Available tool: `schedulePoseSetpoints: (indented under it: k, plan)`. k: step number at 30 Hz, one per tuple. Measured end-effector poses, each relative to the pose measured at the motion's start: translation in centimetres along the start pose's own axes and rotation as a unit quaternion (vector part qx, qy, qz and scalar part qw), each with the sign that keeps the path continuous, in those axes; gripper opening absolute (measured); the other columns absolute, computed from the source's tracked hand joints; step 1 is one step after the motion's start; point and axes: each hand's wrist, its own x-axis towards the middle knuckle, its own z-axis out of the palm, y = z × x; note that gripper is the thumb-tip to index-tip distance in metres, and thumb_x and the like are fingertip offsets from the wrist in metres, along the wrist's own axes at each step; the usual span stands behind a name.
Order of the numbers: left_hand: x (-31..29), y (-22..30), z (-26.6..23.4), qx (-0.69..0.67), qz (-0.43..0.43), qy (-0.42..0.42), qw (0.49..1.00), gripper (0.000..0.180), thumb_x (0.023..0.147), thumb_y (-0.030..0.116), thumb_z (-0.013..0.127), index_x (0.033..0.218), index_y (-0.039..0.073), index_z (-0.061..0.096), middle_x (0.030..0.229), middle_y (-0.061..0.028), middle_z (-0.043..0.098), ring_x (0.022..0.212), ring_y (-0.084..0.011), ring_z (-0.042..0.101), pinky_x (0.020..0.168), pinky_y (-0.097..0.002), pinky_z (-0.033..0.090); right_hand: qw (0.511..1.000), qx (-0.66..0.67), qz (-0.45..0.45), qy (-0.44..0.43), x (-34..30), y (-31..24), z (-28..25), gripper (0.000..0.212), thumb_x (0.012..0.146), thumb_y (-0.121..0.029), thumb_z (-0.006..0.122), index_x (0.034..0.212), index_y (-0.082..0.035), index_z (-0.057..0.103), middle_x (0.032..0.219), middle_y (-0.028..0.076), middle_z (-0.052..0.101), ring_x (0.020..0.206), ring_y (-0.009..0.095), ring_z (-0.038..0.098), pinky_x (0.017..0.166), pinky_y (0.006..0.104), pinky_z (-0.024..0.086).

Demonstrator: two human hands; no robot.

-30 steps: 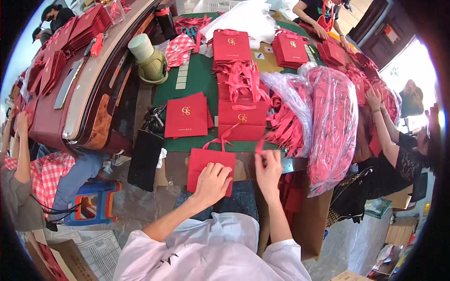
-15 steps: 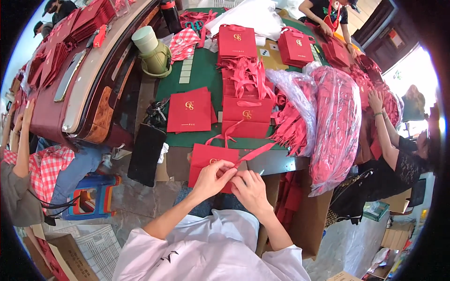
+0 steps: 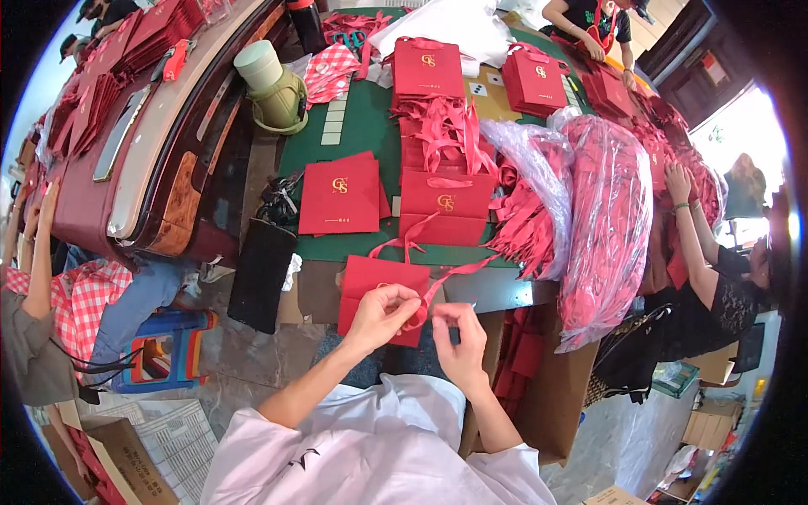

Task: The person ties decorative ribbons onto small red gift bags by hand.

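A flat red paper gift bag lies at the near edge of the green table, overhanging toward me. My left hand rests on its lower edge and pinches a red ribbon handle. My right hand sits just to the right, fingers closed on the same ribbon's end. The ribbon runs up and right from the bag.
Finished red bags and a stack lie beyond. Clear plastic sacks of red ribbons fill the right. A green jug stands at the back left. Other people sit at the left and right.
My right hand has come down from the bag's top right corner toward my left hand. Both hands now meet at the bag's lower edge on the ribbon.
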Motion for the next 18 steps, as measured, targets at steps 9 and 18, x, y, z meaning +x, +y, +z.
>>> schedulePoseSetpoints:
  k: [9,18]
  plan:
    - [-0.2,0.7,0.5,0.257,0.181,0.074,0.946,0.011,0.094,0.007,0.064,0.103,0.003,0.069,0.091,-0.0049,0.069,0.078,-0.0167,0.067,0.066,-0.0298,0.053,0.994,0.062,0.08,0.04,2.2,0.6,-0.1,0.009,0.089,0.001,0.069,0.098,0.002,0.065,0.092,0.008,0.064,0.077,0.013,0.064,0.066,0.0251,0.051]
    - [2.2,1.8,-1.7,0.593,0.24,0.124,0.758,0.04,0.076,0.016,0.078,0.114,0.008,0.066,0.111,-0.0071,0.057,0.105,-0.0293,0.05,0.086,-0.0418,0.042,0.993,-0.032,0.115,-0.022,3.7,1.6,1.5,0.013,0.091,0.0,0.066,0.103,0.0,0.069,0.091,0.01,0.066,0.075,0.013,0.065,0.065,0.0273,0.051]
